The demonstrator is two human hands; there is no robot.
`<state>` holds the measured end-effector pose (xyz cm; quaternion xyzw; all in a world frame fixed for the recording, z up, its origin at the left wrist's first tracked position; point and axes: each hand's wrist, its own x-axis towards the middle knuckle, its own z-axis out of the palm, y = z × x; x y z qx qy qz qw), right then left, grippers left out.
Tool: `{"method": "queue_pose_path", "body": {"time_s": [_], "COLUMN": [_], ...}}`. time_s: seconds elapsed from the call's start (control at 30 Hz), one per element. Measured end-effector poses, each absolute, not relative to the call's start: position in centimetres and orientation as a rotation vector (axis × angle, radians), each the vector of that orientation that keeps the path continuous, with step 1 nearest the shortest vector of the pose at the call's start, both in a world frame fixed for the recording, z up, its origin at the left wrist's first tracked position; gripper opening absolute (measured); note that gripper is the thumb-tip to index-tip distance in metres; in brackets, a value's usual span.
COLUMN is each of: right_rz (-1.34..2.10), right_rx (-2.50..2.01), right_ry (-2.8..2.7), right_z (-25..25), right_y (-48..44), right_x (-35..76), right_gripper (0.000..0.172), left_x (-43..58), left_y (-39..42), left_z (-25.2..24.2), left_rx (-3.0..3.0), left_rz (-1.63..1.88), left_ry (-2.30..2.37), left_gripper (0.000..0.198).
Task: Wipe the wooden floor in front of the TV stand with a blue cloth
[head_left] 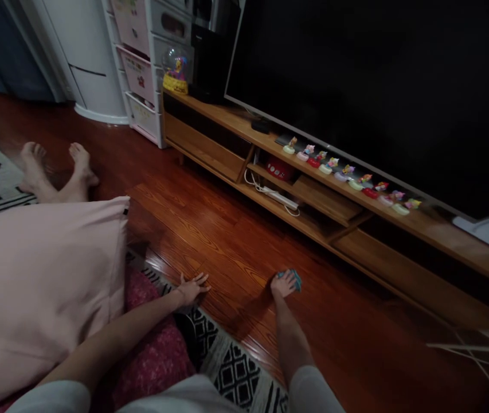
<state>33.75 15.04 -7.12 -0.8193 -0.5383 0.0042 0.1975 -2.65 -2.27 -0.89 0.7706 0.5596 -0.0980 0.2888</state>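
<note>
My left hand (192, 288) rests flat on the shiny wooden floor (227, 252) by the rug's edge, its fingers spread and nothing in them. Farther to the right, my right hand (284, 283) presses a blue-green cloth (297, 280) against the floorboards. Only part of the cloth shows, beyond the fingers; the rest is hidden under the palm. Floor separates the two hands.
A long wooden TV stand (210, 117) runs across the far side, with a large dark television (368, 86) and several small figurines (330, 166) on top. A pink cushion (46, 287), patterned rug (238, 367) and another person's feet (81, 160) lie left and near.
</note>
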Motion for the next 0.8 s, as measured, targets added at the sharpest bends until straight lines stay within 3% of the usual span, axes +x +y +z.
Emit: {"method": "queue_pose_path", "body": {"time_s": [0.27,0.43,0.6,0.8], "right_rz": [0.176,0.204,0.120,-0.002], "right_rx": [-1.639,-1.131,-1.483,-2.088], "right_ry": [-2.408,-2.719,-2.523,-1.883], "right_z": [-6.9,-6.7,-6.8,-8.2], "right_y": [15.8,14.2,15.0,12.0], "right_x": [15.0,13.3,22.3,34.3], "right_gripper": [0.057,0.058,0.058,0.061], "left_x": [-2.5,-2.3,-2.1,-2.1], "left_y": [-1.8,-1.7,-1.7,-1.8], "left_z": [-0.3,0.3,0.7,1.1], "left_rx": [2.002,2.000,1.996,2.020], "left_rz": [-0.264,-0.284,-0.321,-0.328], "left_ry": [1.486,1.485,1.502,1.497], "left_gripper": [0.065,0.064,0.070,0.073]}}
